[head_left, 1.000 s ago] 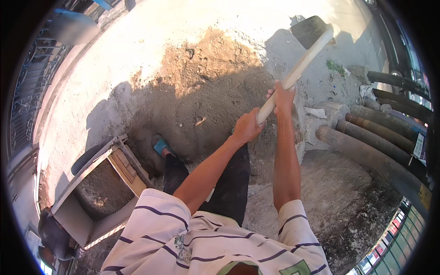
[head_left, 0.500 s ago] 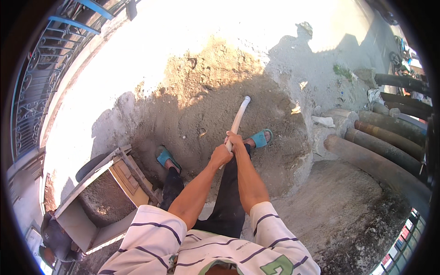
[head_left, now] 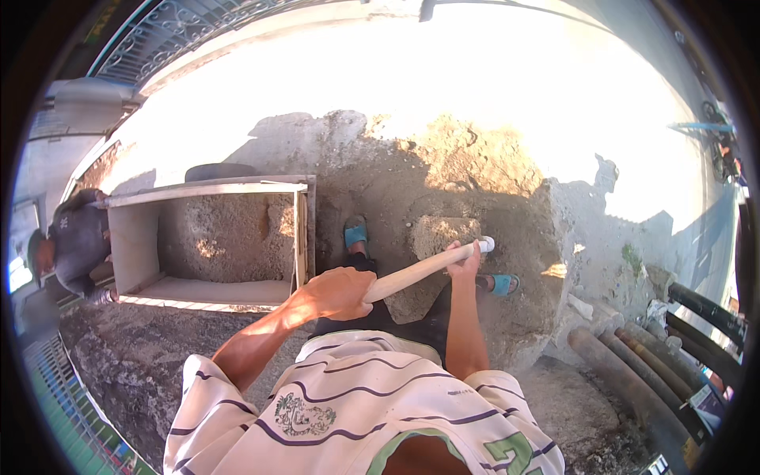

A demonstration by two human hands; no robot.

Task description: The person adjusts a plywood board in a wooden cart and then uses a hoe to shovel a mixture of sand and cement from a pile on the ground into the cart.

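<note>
My left hand (head_left: 342, 291) is closed round the lower part of a pale wooden handle (head_left: 412, 275), in front of my body. My right hand (head_left: 465, 260) is closed on the same handle near its white far end (head_left: 487, 244). The tool looks like a hoe. A light, rough lump of damp soil or mortar (head_left: 445, 231) shows just beyond the handle, and more shows on its near side. Whether this lies on the tool's blade I cannot tell. Both feet, in teal sandals (head_left: 500, 284), stand on the soil either side of the handle.
To the left stands a wooden-framed box (head_left: 207, 188) holding grey-brown material. Another person (head_left: 75, 241) bends at its far left end. Dug soil (head_left: 475, 154) spreads ahead, partly in bright sun. Several thick pipes (head_left: 625, 372) lie at the right, and a metal railing (head_left: 178, 39) runs far left.
The view has swung left, bringing the box nearer the middle. The tool's white end has come up off the soil. My hands, close together before, are now apart along the handle.
</note>
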